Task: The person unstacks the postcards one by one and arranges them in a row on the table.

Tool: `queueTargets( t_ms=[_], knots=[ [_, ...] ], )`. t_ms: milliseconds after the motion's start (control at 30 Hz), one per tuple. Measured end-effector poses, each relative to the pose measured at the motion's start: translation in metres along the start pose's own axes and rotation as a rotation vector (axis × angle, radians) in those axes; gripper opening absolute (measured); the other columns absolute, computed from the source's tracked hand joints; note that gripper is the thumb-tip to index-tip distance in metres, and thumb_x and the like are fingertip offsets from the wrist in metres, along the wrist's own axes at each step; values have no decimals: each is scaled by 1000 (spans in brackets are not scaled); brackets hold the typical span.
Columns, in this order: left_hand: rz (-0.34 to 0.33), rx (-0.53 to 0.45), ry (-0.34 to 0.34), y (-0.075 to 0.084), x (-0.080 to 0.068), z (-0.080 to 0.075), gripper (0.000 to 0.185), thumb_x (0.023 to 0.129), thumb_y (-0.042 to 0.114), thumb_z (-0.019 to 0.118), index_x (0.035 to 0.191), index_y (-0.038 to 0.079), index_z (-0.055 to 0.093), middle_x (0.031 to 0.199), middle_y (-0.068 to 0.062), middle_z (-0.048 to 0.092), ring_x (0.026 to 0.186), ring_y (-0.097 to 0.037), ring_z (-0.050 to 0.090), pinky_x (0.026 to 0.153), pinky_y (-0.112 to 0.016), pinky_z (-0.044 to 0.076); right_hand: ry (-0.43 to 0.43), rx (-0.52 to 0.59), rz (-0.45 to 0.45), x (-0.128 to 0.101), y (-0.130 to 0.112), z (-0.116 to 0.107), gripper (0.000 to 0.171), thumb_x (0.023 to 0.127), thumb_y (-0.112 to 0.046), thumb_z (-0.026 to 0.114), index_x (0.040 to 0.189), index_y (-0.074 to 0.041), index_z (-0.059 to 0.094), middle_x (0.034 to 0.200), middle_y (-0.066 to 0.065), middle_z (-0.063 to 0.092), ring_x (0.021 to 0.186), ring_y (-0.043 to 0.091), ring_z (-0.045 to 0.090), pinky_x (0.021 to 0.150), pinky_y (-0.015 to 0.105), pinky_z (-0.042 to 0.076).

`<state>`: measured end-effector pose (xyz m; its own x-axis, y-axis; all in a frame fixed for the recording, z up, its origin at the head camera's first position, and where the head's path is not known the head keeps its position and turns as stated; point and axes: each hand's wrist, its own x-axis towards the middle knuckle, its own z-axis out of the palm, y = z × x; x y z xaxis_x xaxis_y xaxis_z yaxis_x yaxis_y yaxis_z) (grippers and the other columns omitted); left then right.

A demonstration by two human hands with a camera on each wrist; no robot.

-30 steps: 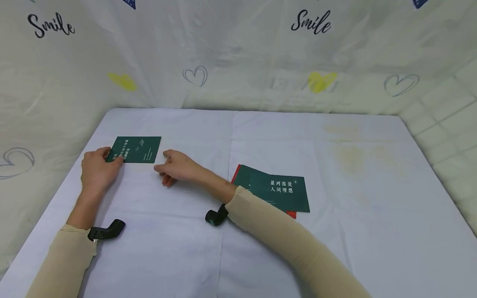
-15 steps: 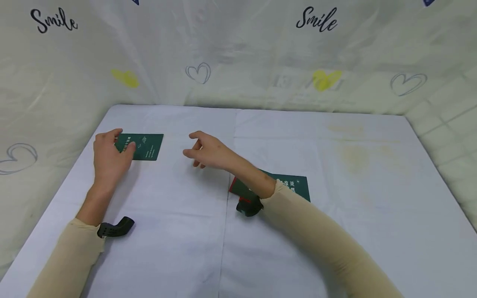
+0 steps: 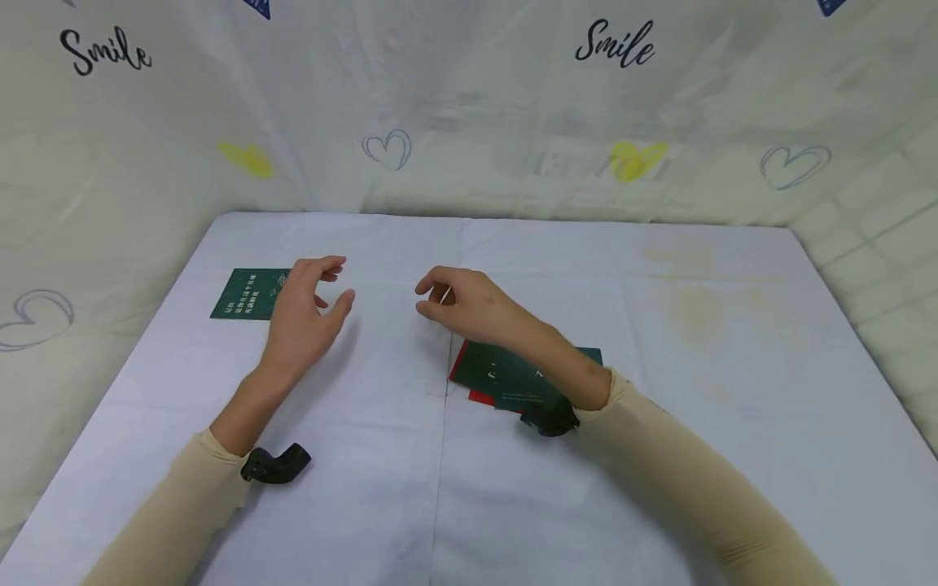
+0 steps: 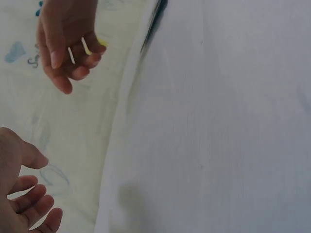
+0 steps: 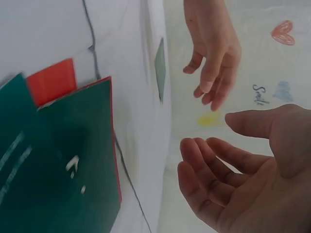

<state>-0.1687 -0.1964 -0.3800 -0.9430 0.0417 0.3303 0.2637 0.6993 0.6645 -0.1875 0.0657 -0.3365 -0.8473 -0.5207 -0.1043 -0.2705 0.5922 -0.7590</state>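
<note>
In the head view my left hand [image 3: 304, 313] hovers over the table's left side, fingers loosely bent and nothing between them. It partly covers a dark green card [image 3: 245, 295] with white lettering, which lies flat behind it. My right hand [image 3: 472, 303] hangs in the air near the middle, fingers relaxed and holding nothing. Below its wrist lies a loose pile of green cards [image 3: 506, 370] with red edges showing; the forearm hides part of it. The right wrist view shows these cards [image 5: 82, 160] overlapping, with a red piece [image 5: 52, 82] sticking out.
A white cloth [image 3: 366, 488] with a centre crease covers the table. Behind it hangs a pale curtain [image 3: 498, 98] printed with hearts and words. Each wrist wears a black camera mount, such as the left one [image 3: 277, 465]. Yellowish stains [image 3: 692, 309] mark the cloth at right.
My left hand has let go of the single green card and moved right, off the card's left edge. My right hand has drawn back to the right, over the pile.
</note>
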Motion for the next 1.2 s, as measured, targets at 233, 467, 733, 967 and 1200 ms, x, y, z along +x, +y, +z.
queueTargets(
  t_ms=[233, 467, 733, 967, 1200],
  knots=[
    [87, -36, -119, 21, -6, 21, 49, 98, 13, 70, 145, 10, 57, 131, -11, 62, 122, -23, 59, 85, -39, 52, 7, -69, -5, -24, 10, -20, 29, 102, -26, 65, 127, -12, 68, 107, 4, 71, 99, 19, 66, 81, 32, 56],
    [153, -79, -229, 39, -13, 39, 47, 97, 13, 71, 142, 10, 59, 129, -9, 65, 121, -22, 60, 85, -39, 54, 35, -115, 34, -47, 20, -36, 30, 101, -27, 67, 129, -14, 67, 107, 2, 72, 100, 18, 67, 83, 36, 57],
    [141, -159, -305, 50, -19, 57, 43, 97, 12, 71, 139, 13, 62, 125, -8, 67, 116, -19, 62, 86, -39, 56, 54, -187, 54, -72, 33, -42, 33, 101, -28, 68, 130, -12, 67, 108, 1, 72, 104, 19, 65, 97, 42, 55],
    [133, -222, -369, 62, -26, 73, 39, 97, 13, 72, 135, 14, 65, 122, -3, 68, 111, -17, 64, 83, -32, 55, 63, -221, 76, -88, 50, -46, 32, 101, -26, 69, 129, -11, 68, 107, 0, 73, 103, 18, 66, 102, 45, 54],
    [145, -239, -433, 71, -31, 80, 36, 97, 13, 71, 132, 12, 67, 116, -5, 69, 107, -18, 63, 78, -28, 54, 69, -252, 108, -107, 71, -50, 32, 101, -26, 67, 130, -12, 68, 116, 2, 72, 109, 21, 65, 97, 46, 54]
  ],
)
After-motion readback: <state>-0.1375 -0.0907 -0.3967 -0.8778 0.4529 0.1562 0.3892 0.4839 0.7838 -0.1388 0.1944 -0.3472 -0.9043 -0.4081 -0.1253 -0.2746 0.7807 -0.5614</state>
